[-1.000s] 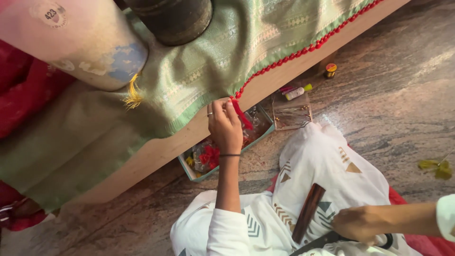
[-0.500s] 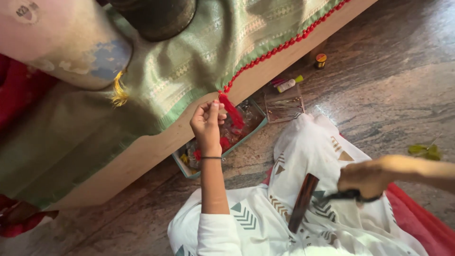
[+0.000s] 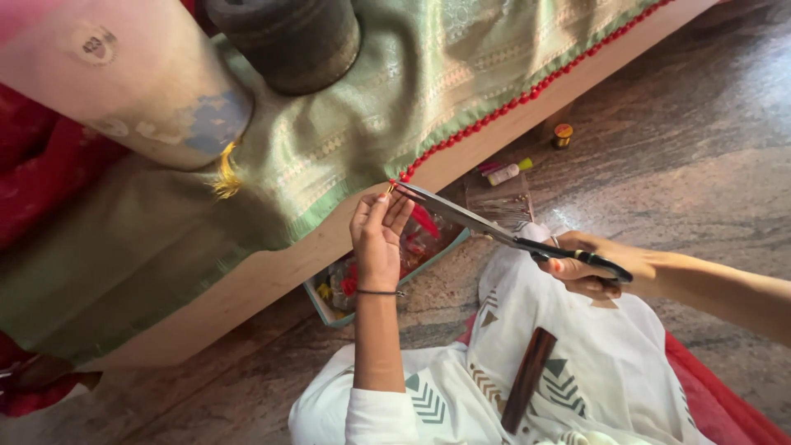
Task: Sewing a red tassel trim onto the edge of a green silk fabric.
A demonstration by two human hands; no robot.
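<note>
Scissors [image 3: 494, 231] at left fingers [image 3: 387, 210]

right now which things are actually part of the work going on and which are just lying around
In use:
left hand, pinching the red bead trim
right hand, holding the scissors with tips at the trim
green cloth

Lying about:
small tray of bits
little tube
thread spool
dark stick on the lap
dark round weight

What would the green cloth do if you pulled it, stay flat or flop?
The green cloth would probably flop: it drapes limply over the wooden edge. It likely slides little, since a dark round weight sits on it. Its red bead trim may snag.
</note>
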